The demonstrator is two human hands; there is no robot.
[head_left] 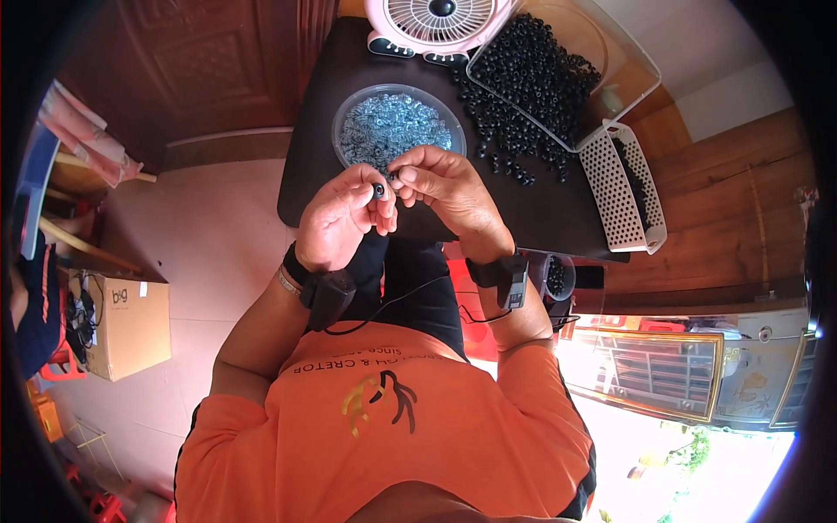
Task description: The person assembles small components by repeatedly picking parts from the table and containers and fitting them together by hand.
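My left hand is closed in a pinch on a small black ring-shaped part, its light centre showing between thumb and forefinger. Close beside it, my right hand pinches another small dark piece with thumb and forefinger; its exact shape is mostly hidden. Both hands are raised over the near edge of the dark table. Just beyond my fingertips stands a round clear tub full of small transparent bluish pieces. To the right of the tub lies a big heap of small black ring-shaped parts.
A clear plastic bin lies tipped around the heap. The white perforated basket at the table's right holds more black parts. A pink fan stands at the back. A cardboard box sits on the floor at left.
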